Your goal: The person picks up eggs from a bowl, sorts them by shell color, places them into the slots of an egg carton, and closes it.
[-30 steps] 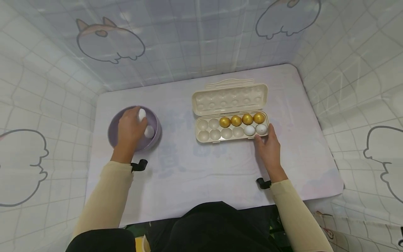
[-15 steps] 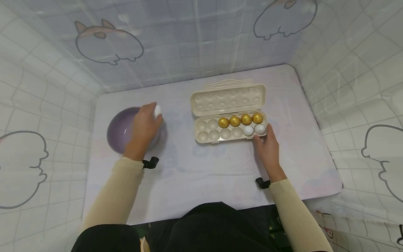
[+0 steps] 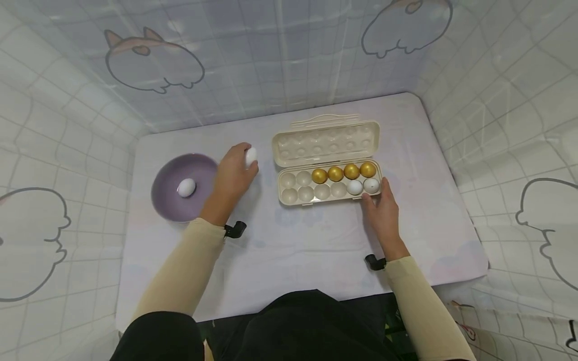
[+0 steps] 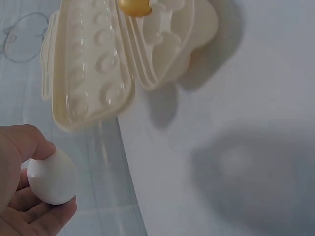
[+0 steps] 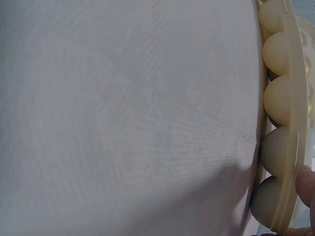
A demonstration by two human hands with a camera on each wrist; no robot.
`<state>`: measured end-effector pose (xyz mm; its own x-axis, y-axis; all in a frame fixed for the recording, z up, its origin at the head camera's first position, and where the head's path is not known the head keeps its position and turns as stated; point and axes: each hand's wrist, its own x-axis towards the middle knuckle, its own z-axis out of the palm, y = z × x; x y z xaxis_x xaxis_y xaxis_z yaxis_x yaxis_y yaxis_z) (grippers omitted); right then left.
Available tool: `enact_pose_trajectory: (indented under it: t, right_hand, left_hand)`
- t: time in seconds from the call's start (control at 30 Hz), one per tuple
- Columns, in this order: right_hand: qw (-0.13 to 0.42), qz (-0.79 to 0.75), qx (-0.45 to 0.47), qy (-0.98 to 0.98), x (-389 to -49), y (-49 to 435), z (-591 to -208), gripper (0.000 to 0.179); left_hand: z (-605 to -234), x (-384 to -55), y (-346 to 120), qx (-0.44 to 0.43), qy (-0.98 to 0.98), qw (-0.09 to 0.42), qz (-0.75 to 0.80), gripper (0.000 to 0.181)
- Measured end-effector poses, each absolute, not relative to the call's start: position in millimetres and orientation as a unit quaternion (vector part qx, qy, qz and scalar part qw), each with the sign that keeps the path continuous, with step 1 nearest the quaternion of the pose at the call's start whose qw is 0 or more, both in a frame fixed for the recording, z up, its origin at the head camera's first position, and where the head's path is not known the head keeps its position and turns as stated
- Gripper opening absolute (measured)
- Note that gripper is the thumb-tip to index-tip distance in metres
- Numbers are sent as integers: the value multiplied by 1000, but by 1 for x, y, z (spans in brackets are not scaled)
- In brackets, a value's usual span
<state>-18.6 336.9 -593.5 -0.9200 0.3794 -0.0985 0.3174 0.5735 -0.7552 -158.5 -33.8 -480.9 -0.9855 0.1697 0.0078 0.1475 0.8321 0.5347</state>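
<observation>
My left hand [image 3: 231,175] pinches a white egg [image 3: 251,156] between thumb and fingers, above the table between bowl and carton. In the left wrist view the egg [image 4: 53,178] shows whole against the palm side of the fingers. My right hand [image 3: 384,215] grips the near right corner of an open beige egg carton [image 3: 322,191], its thumb [image 5: 306,184] on the front rim. Several golden eggs [image 3: 335,174] fill the right part of the carton's back row. Two white eggs [image 3: 354,187] occupy the right end of the front row; cups to the left are bare.
A purple bowl [image 3: 159,190] stands on the left of the cloth-covered table [image 3: 280,260], with one white egg [image 3: 186,187] inside. The carton's lid [image 3: 326,143] leans back behind it. A patterned curtain [image 3: 253,60] encloses the table's back and sides.
My left hand has lifted a white egg out of the bowl and carried it right, toward the carton. The other egg stays in the bowl. My right hand has kept its place.
</observation>
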Motion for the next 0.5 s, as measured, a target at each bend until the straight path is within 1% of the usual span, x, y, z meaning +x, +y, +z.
enact_pose_trajectory:
  t: [0.33, 0.5]
  right_hand:
    - [47, 414, -190, -889, -18, 337, -592, 83]
    - [47, 415, -194, -888, -18, 336, -591, 83]
  left_hand:
    - [-481, -156, 2, 138, 951, 22, 277, 48]
    - [-483, -154, 17, 163, 949, 35, 268, 48]
